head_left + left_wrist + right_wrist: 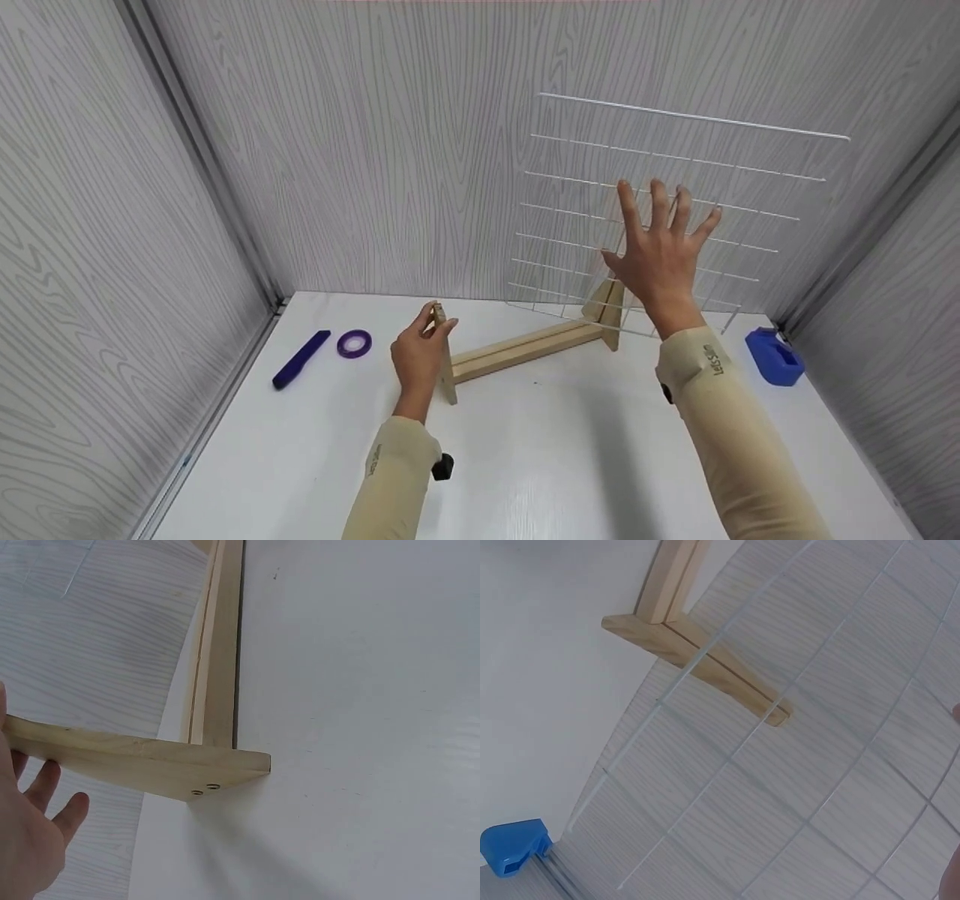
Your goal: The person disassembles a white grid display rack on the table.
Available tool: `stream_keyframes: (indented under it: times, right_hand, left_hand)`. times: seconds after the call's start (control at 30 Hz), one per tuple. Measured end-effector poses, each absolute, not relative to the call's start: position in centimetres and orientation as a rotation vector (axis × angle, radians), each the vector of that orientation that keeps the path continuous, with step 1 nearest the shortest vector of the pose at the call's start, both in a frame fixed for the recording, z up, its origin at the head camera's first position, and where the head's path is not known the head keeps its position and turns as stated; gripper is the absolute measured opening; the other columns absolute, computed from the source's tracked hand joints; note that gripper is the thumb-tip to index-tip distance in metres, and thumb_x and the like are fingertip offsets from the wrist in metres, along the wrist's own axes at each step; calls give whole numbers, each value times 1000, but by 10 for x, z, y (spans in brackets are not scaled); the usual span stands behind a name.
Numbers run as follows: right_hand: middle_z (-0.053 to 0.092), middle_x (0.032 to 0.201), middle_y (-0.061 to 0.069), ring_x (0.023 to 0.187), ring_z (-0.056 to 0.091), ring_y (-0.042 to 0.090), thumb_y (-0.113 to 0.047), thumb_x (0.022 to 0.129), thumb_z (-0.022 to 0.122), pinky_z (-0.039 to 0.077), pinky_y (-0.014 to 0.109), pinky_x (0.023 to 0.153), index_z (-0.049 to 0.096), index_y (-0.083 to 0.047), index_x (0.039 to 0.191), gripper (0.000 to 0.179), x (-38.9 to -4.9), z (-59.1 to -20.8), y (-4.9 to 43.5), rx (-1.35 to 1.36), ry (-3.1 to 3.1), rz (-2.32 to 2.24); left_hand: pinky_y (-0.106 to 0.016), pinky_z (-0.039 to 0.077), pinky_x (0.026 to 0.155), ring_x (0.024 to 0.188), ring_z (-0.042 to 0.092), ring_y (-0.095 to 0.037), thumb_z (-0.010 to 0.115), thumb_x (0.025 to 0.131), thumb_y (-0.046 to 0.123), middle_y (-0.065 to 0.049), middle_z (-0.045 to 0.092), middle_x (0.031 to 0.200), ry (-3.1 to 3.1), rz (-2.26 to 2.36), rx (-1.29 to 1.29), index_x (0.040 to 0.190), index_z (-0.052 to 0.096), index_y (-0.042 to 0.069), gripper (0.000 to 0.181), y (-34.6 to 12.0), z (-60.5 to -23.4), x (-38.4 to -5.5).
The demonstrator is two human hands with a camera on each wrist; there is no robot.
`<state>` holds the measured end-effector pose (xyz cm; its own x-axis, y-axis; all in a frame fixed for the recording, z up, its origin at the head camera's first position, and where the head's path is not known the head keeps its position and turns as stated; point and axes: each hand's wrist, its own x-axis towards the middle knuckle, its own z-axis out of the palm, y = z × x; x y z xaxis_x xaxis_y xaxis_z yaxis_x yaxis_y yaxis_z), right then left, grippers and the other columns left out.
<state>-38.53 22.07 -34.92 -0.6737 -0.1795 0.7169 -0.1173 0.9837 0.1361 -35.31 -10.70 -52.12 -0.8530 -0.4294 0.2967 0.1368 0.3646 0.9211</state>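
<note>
My left hand (418, 361) pinches the upper end of the near-left side piece of a wooden stand (517, 351), thumb on one face and fingers on the other. In the left wrist view the side piece (142, 757) shows two screw heads low on its outer face, and a grooved rail (217, 652) runs away from it. My right hand (660, 259) is spread, fingers straight, over a large see-through panel with white grid lines (570, 178). The panel stands tilted, its lower part overlapping the stand's far-right side piece (727, 679) in the right wrist view.
On the white table (525, 465), a purple bar-shaped tool (301, 360) and a purple ring (354, 343) lie at the left. A blue tape dispenser (775, 356) sits near the right back corner. Wood-patterned walls (360, 150) enclose the table at the back and sides.
</note>
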Motion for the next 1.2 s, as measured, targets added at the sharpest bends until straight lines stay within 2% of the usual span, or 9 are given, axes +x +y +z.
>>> stream_keyframes:
  times: [0.17,0.37,0.5,0.93,1.2]
  right_hand:
    - [26,162,20,148,23,52,-54,77,84,10,88,106,9,-37,163,115,-385,-352,224,207,-2303,-81]
    - [26,161,21,148,23,53,-53,76,85,10,89,105,8,-36,163,117,-385,-363,229,199,-2339,-78]
    - [25,163,21,150,20,52,-53,77,84,8,88,107,6,-37,163,117,-385,-365,231,185,-2380,-61]
    - [24,164,21,151,19,52,-55,77,84,4,87,108,4,-39,163,118,-387,-364,236,168,-2413,-34]
    - [25,163,22,150,20,53,-54,77,84,5,87,108,4,-38,163,118,-386,-369,240,156,-2428,-27]
  left_hand:
    - [-49,57,96,116,71,-27,79,86,45,-2,73,127,-2251,-1426,151,138,65,29,56,-123,-521,-352]
    - [-47,50,108,132,60,-29,79,90,32,-7,62,143,-2347,-1604,-34,147,55,24,63,-151,-520,-349]
    - [-43,45,114,138,55,-28,76,93,30,-9,60,146,-2447,-1637,-101,150,52,21,63,-161,-514,-350]
    - [-40,50,107,128,63,-27,81,87,21,-13,69,132,-2351,-1699,-104,142,60,13,60,-158,-519,-342]
    - [-30,51,103,126,64,-24,83,85,25,-9,67,135,-2306,-1698,-56,141,62,14,60,-153,-526,-329]
